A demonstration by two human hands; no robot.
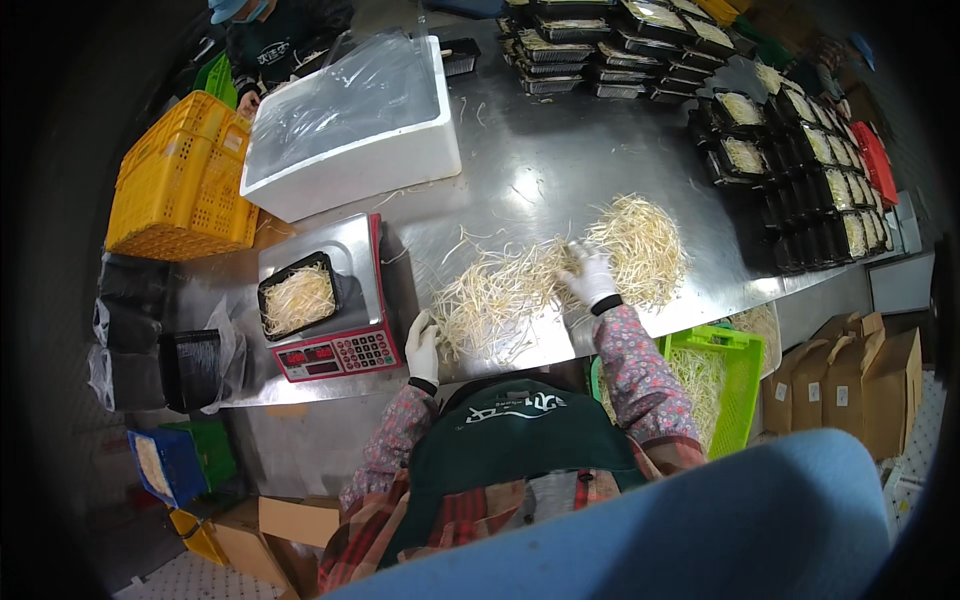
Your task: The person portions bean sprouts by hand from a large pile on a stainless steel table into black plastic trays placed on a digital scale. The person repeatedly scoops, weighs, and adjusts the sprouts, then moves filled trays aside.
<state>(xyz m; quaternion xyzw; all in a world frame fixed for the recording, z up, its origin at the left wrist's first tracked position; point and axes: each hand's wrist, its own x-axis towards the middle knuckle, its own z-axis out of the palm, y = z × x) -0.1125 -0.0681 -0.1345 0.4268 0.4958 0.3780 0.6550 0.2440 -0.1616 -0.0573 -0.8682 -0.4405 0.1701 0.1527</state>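
Note:
Bean sprouts (505, 300) lie in a loose, spread heap on the steel table in front of me, joined at the right to a taller mound of sprouts (640, 250). My right hand (590, 277), in a white glove, rests where heap and mound meet, its fingers spread among the sprouts. At the heap's left edge is my white-gloved left hand (423, 348), fingers apart and pointing away from me, with nothing visible in it. Just left of that hand stands a red digital scale (350, 352). A black tray of sprouts (300, 298) sits on its steel pan.
A white foam box (370, 165) lined with clear plastic stands beyond the scale, beside yellow crates (185, 180). Stacked filled trays (620, 45) line the far side and right end (820, 170). Empty black trays (190, 365) are at left. A green crate (740, 390) holds sprouts by my right arm.

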